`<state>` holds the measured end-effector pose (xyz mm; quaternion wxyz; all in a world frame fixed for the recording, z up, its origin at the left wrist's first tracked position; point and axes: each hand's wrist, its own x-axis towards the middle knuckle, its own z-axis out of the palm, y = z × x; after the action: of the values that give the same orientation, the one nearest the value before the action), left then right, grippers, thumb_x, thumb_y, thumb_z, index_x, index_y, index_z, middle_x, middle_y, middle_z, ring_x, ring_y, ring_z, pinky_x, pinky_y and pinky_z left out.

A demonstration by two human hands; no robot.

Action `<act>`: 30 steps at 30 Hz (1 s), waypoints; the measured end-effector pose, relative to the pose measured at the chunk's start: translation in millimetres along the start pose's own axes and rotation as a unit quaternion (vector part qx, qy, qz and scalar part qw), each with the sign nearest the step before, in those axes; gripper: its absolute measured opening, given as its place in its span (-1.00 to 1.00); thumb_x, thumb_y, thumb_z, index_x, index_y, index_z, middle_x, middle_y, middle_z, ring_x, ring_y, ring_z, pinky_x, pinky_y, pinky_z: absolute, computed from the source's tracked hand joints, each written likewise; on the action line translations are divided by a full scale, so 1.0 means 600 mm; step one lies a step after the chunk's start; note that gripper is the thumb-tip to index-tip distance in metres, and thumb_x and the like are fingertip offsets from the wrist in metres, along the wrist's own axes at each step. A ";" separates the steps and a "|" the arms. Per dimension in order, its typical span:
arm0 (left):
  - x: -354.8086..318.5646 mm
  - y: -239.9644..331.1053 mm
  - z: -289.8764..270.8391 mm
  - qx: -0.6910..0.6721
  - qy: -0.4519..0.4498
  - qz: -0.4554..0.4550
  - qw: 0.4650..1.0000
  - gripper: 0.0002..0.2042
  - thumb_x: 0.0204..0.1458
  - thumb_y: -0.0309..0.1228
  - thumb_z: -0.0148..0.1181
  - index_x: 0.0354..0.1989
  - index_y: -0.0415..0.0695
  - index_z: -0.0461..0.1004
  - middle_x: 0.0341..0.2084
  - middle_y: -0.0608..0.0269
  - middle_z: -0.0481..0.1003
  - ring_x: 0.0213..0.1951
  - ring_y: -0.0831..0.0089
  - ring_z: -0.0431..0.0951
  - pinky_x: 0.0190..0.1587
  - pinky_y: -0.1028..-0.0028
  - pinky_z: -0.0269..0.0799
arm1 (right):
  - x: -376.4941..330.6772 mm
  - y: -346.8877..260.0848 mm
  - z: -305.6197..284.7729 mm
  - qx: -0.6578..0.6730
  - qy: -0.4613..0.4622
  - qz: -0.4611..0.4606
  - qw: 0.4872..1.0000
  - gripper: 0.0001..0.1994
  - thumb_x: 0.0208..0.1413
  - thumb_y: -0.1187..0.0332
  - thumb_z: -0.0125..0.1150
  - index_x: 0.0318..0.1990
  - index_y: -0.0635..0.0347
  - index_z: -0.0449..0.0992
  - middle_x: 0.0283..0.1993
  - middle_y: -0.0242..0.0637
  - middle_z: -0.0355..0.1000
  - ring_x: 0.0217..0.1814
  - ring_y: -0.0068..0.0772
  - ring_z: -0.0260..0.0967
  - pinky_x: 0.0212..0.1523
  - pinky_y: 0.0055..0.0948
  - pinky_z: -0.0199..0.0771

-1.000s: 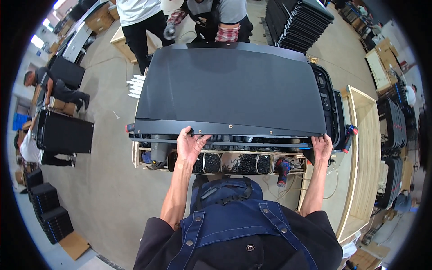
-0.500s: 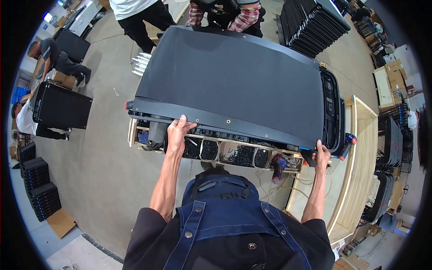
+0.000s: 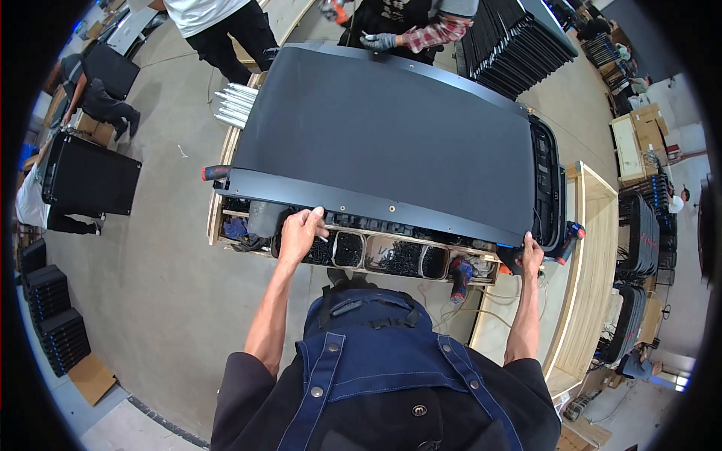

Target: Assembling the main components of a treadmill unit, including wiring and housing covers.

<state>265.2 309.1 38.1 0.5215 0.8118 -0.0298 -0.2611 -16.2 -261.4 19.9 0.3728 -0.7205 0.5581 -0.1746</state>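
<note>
A large flat black panel [image 3: 391, 135] lies across a wooden workbench [image 3: 226, 150]. My left hand [image 3: 299, 233] grips its near edge from below, left of the middle. At the near right corner my right hand [image 3: 531, 253] holds the same edge. A row of small bins with dark screws [image 3: 391, 255] shows under the raised near edge. Across the panel, another person's gloved hand [image 3: 374, 40] holds its far edge.
A second black panel [image 3: 90, 177] stands on the floor at the left beside a crouching person. Black panels are stacked at the back right [image 3: 519, 41] and at the right [image 3: 639, 240]. A light wooden frame [image 3: 594, 278] stands to my right. Metal rods [image 3: 235, 105] lie on the bench's left end.
The panel has turned and shifted in view, its right end swinging toward me. Both my hands stayed on its near edge. The person opposite still holds the far edge.
</note>
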 end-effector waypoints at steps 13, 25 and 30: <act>0.080 -0.166 0.019 -0.649 0.051 -0.005 0.759 -0.38 0.16 0.15 0.09 0.24 -0.05 0.38 0.22 0.24 0.42 0.28 0.22 0.37 0.34 0.18 0.31 | 0.004 -0.097 -0.071 -0.337 -0.222 -0.323 0.856 -0.65 -0.14 0.21 0.50 -0.39 0.30 0.51 -0.49 0.01 0.47 -0.33 0.16 0.46 -0.33 -0.08 0.38; 0.108 -0.254 -0.036 -0.643 0.030 0.029 0.764 -0.47 0.11 0.01 0.24 0.16 -0.03 0.48 0.07 0.36 0.55 0.03 0.40 0.50 0.03 0.43 0.47 | 0.037 -0.104 -0.075 -0.271 -0.289 -0.198 0.896 -0.67 -0.06 0.18 0.47 -0.44 0.27 0.53 -0.65 -0.17 0.45 -0.53 -0.25 0.54 -0.38 -0.20 0.47; 0.095 -0.169 0.041 -0.569 0.070 0.046 0.818 -0.45 0.20 0.13 0.09 0.10 -0.09 0.47 0.11 0.30 0.52 0.08 0.42 0.49 0.07 0.43 0.48 | 0.007 0.003 -0.094 -0.133 -0.142 -0.260 0.946 -0.61 0.00 0.16 0.46 -0.10 0.23 0.61 -0.43 0.01 0.54 -0.28 0.06 0.57 -0.25 -0.09 0.54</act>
<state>280.2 316.3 -79.7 0.9027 0.3839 0.1238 -0.1499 -54.0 -284.6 55.2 0.2903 -0.9009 0.3110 -0.0858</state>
